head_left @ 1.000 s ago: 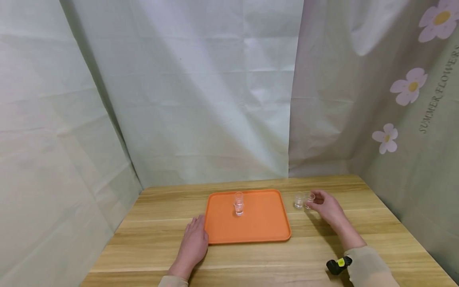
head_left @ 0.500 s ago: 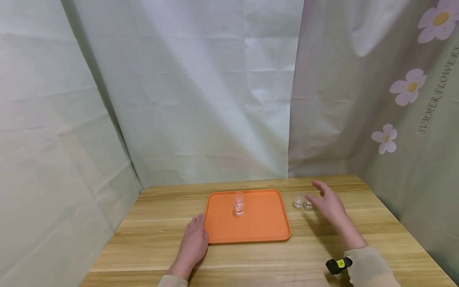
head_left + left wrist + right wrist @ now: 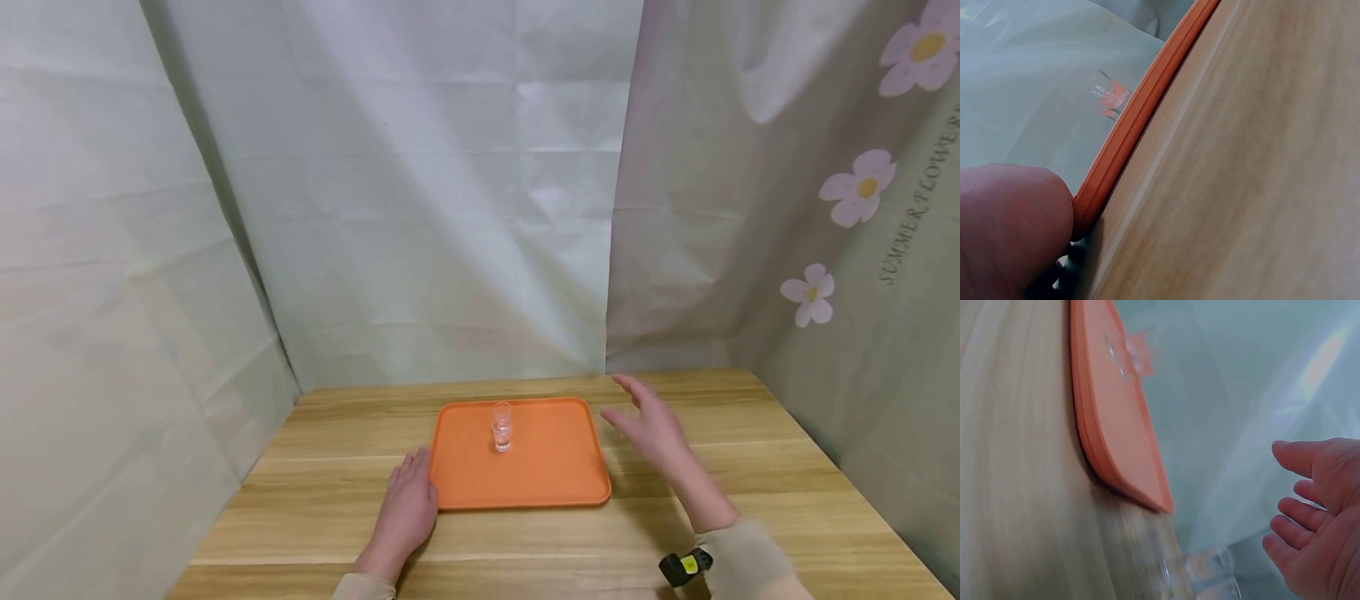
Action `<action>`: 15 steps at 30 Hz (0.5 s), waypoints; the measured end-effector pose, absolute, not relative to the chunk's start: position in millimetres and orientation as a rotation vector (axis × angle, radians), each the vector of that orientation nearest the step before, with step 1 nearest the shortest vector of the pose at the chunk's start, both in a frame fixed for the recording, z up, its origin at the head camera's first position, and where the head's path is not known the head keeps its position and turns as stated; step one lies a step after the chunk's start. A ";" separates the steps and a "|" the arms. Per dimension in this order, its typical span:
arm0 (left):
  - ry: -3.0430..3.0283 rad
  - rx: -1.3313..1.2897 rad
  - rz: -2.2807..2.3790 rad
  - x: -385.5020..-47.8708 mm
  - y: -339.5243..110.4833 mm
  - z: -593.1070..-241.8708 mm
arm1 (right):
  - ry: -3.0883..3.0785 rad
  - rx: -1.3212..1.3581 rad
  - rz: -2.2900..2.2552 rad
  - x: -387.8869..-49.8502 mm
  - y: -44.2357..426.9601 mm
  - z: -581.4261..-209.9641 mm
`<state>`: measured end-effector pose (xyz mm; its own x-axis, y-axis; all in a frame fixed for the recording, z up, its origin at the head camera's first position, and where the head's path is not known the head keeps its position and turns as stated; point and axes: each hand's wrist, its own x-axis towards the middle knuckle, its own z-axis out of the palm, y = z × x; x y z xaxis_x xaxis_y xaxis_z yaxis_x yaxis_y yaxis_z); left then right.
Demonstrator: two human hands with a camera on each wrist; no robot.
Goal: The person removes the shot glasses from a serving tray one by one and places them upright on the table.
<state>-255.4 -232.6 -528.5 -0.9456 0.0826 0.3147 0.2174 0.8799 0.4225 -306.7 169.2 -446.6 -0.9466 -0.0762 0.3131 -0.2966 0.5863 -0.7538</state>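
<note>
My left hand (image 3: 405,510) lies flat on the wooden table, its thumb (image 3: 1019,225) touching the left edge of the orange tray (image 3: 551,483). On the tray are clear shot glasses (image 3: 502,437), one seeming behind or stacked in another; I cannot tell which. My right hand (image 3: 654,433) hovers past the tray's right edge, thumb and fingers apart, holding nothing. Two more small glasses (image 3: 1210,565), blurred in the right wrist view, stand off the tray's right corner. In the head view the right hand hides them.
The wooden table (image 3: 517,554) reaches back to a pale hanging cloth (image 3: 450,250), with cloth also on both sides. Flowers (image 3: 858,187) are printed on the right cloth. A black wrist camera (image 3: 685,567) sits on the right wrist.
My right hand has let go of the right-hand glass beside the tray, lifted slightly and moved left in front of both glasses. The left hand and tray stay put.
</note>
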 end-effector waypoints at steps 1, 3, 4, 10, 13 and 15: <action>-2.765 -0.222 -0.669 -255.5 -232.5 -528.7 | -2.575 0.317 1.291 -306.6 164.7 -447.1; -2.767 -0.220 -0.672 -255.6 -232.5 -528.9 | -2.587 0.341 1.300 -306.4 155.8 -447.9; -2.766 -0.220 -0.677 -255.5 -232.4 -528.9 | -2.594 0.353 1.309 -306.8 151.6 -448.6; -2.695 -0.257 -0.721 -257.7 -235.2 -535.9 | -2.592 0.427 1.412 -312.1 127.9 -454.0; -2.652 -0.278 -0.724 -261.8 -238.2 -546.2 | -2.589 0.441 1.457 -316.4 117.5 -458.5; -2.639 -0.281 -0.721 -264.3 -239.4 -552.3 | -2.589 0.453 1.472 -319.8 111.6 -462.3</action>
